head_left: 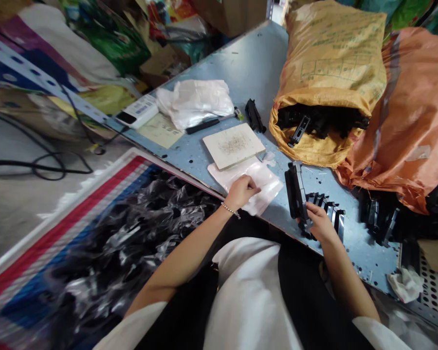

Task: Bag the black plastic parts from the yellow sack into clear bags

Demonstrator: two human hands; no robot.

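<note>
My left hand (242,192) is over a thin stack of clear plastic bags (265,182) at the table's near edge. Its fingers are pinched together at the top bag. My right hand (320,222) grips a long black plastic part (295,192), held tilted up above the table. Beside it lies a row of similar black parts (330,209), partly behind the hand. A whitish board (233,145) with brown specks on top rests on the far edge of the bags.
A yellow woven sack (332,58) lies with its mouth showing black parts, and an orange sack (419,112) leans beside it. More bags (200,102), a black part (254,115) and a white device (138,112) sit farther back. Bagged black parts fill a striped container (69,223) at left.
</note>
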